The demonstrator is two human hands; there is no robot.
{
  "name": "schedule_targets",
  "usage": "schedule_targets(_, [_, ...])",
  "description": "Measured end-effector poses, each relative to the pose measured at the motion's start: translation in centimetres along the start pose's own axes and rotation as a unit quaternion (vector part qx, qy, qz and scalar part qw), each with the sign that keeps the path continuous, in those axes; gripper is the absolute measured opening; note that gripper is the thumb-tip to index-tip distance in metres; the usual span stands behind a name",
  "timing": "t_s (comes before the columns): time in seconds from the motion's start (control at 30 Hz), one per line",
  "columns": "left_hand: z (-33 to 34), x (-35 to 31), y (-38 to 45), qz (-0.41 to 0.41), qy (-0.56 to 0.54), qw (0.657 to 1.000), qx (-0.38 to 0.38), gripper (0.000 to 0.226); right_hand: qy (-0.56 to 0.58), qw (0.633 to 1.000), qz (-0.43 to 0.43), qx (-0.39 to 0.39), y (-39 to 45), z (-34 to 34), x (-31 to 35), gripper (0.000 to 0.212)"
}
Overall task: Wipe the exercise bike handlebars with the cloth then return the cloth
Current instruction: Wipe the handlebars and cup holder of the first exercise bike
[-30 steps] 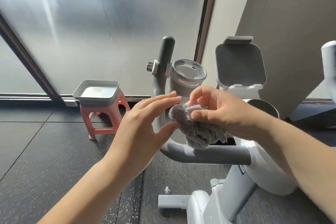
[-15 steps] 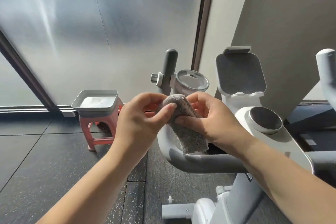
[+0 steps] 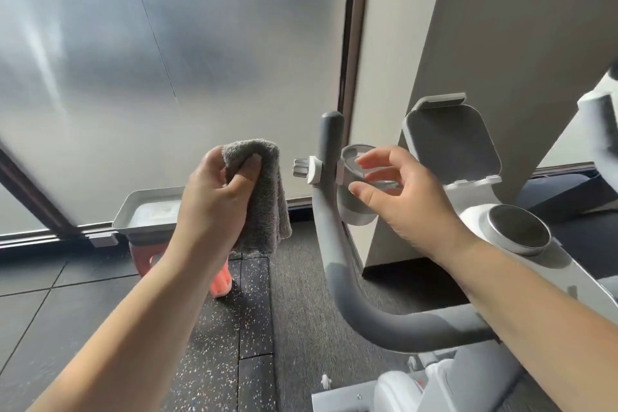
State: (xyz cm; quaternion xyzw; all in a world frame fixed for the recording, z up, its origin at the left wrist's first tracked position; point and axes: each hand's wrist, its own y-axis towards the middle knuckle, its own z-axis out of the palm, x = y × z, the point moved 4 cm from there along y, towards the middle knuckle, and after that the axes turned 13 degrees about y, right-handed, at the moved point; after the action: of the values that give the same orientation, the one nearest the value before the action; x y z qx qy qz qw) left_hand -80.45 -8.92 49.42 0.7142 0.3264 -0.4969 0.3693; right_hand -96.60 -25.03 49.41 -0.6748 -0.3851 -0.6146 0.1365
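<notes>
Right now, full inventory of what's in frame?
cloth: 1, grey, hanging from the left hand, off the bike
handlebar: 1, dark grey, curved, right of the cloth
cup holder: 1, white, clamped to the handlebar, behind the right hand
device holder: 1, white and grey, on the bike console
knob: 1, silver, on the bike's white frame
tray: 1, grey, on the stool
stool: 1, coral, on the floor, left
left hand: fingers pinching the cloth
right hand: open, empty, near the cup holder
</notes>
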Motion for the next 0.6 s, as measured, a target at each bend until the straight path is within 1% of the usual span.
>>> schedule_targets(0.07, [0.0,0.1,2.2,0.044,0.062,0.997,-0.02,0.004,-0.052,0.998,-0.012,-0.013,1.1,0.2,0.1,0.033])
schedule_targets(0.13, [0.9,0.1,4.8,0.077,0.11,0.99,-0.041,0.01,-0.081,0.996,-0.022,-0.023,2.0,0.7,0.1,0.042])
schedule_targets(0.2, [2.3,0.2,7.7,0.079,0.126,0.988,-0.037,0.013,-0.089,0.995,-0.026,-0.034,2.8,1.4,-0.1,0.05])
schedule_targets(0.27, [4.0,0.0,10.3,0.087,0.141,0.986,-0.016,0.021,-0.073,0.996,-0.022,-0.039,3.4,2.1,-0.3,0.056])
schedule_targets(0.33, [5.9,-0.4,11.2,0.101,0.139,0.984,0.035,0.018,-0.063,0.997,-0.023,-0.049,3.7,2.6,-0.4,0.057])
schedule_targets(0.43, [8.0,-0.3,10.2,0.138,0.105,0.97,0.173,0.026,-0.074,0.994,-0.039,-0.068,3.8,3.0,-0.4,0.055])
schedule_targets(0.5, [8.1,0.9,9.6,0.146,0.063,0.957,0.242,0.031,-0.079,0.994,-0.038,-0.072,3.8,3.3,-0.6,0.055])
schedule_targets(0.53, [7.9,1.6,9.4,0.142,0.041,0.954,0.261,0.033,-0.079,0.993,-0.036,-0.074,3.8,3.4,-0.7,0.055])
schedule_targets(0.6, [7.3,2.7,9.2,0.147,0.031,0.952,0.266,0.036,-0.081,0.993,-0.035,-0.079,3.8,3.6,-0.9,0.054])
